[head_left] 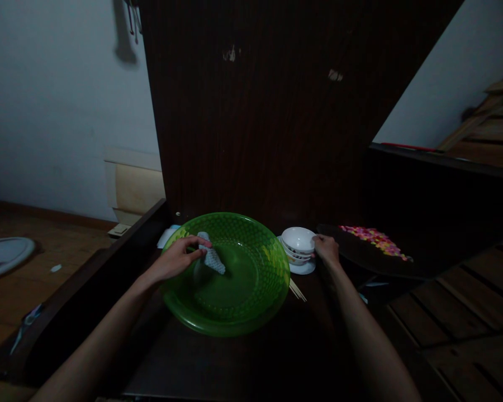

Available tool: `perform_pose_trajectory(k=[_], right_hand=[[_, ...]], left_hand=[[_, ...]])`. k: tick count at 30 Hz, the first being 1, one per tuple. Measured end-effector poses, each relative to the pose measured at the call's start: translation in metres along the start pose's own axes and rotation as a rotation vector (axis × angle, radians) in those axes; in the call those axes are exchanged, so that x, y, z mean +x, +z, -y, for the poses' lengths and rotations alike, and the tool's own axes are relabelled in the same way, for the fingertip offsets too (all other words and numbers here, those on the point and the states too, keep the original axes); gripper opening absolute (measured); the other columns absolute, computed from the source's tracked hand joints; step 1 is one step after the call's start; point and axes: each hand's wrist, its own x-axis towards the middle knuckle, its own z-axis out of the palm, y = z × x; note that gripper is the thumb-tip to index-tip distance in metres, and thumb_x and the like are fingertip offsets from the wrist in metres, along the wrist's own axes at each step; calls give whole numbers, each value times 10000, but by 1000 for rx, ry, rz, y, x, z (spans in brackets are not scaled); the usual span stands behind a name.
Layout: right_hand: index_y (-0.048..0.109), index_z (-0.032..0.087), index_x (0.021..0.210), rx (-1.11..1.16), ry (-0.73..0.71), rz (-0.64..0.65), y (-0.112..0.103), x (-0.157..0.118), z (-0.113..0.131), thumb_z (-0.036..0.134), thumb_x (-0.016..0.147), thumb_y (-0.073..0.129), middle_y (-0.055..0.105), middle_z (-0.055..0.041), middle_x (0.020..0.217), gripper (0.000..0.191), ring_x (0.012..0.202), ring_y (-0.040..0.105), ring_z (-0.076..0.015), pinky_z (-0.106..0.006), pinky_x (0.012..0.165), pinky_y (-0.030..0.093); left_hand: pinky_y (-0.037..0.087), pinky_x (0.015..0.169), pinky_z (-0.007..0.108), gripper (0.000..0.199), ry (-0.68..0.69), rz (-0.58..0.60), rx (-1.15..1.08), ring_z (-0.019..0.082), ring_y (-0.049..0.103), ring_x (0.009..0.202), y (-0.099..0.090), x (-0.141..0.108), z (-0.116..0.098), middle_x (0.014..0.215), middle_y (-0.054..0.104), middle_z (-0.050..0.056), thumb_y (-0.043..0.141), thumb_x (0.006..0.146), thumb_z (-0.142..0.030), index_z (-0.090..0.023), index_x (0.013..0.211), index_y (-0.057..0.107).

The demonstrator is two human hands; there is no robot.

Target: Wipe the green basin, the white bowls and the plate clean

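A wide green basin (230,285) sits on a dark table (184,363). At its ten o'clock, the left hand (182,258) pinches a pale, textured cloth (212,258) over the basin, fingers covering part of it. Just outside two o'clock, white bowls (297,241) are stacked on a white plate (304,269), mostly covered. The right hand (326,248) grips the bowls' edge at their three o'clock; in this dim light, how many it holds is hard to tell. Chopsticks (297,290) poke out at four o'clock, their far ends hidden by the basin. Both forearms are cut off below.
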Motion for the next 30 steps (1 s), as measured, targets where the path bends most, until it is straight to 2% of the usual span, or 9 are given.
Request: perform_pose_trajectory(k=[8,12,16,19,22,25,27,28,30], right_hand=[[776,153,1090,-36,26,-57,2,-3,1,257,826,513,770,-165,987,387,996,713,-311,-339,812,520],[764,154,1101,-45,31,-87,-3,-11,7,291,819,550,742,-188,1034,380,1036,688,-326,-355,828,505],[665,117,1252,-18,-30,-187,-14,-26,28,411,851,531,632,-230,1212,515,1092,635,-342,-409,877,469],[719,130,1075,59,-172,-165,-17,-44,56,449,874,500,673,-187,1109,436,1027,638,-306,-375,843,470],[726,180,743,192,-346,42,-10,-72,88,558,891,495,711,-75,742,467,710,646,-192,-273,666,480],[728,148,704,493,-398,760,0,-109,115,723,874,432,680,-70,596,668,435,517,-127,-246,438,380],[748,137,766,572,-332,1179,5,-133,127,804,836,404,741,-128,724,753,483,589,-156,-251,411,386],[759,145,842,669,-326,1263,8,-144,132,805,824,434,759,-137,815,736,555,635,-171,-256,448,427],[744,185,992,915,-319,1269,13,-161,140,756,799,556,761,-125,1003,631,738,698,-203,-289,573,511]], left_hand=[[480,971,415,340,7,-4,17,310,663,1064,0,1,-2,1080,757,80,665,713,-503,-223,873,771],[472,991,420,310,10,-15,9,308,664,1064,0,2,-2,1062,764,72,676,695,-477,-225,850,768],[497,943,395,276,37,-29,6,290,679,1009,-3,3,-6,1032,770,66,649,698,-439,-223,823,767],[496,933,376,251,51,-29,-18,266,684,967,-4,3,-14,1007,773,41,636,706,-409,-233,828,768],[483,950,374,229,68,-40,-110,262,675,992,-2,1,-25,992,773,29,664,713,-401,-238,837,765],[480,942,378,225,70,-80,-268,263,665,1014,2,-1,-32,1001,765,44,713,713,-398,-221,843,761],[491,904,370,258,59,-125,-401,256,667,988,5,-1,-33,1016,754,58,742,702,-390,-203,880,755],[495,887,365,281,53,-147,-457,252,668,975,7,-1,-33,1028,749,64,753,698,-386,-196,905,750],[494,877,360,305,51,-164,-495,248,666,971,9,-1,-32,1046,740,70,766,694,-380,-188,930,740]])
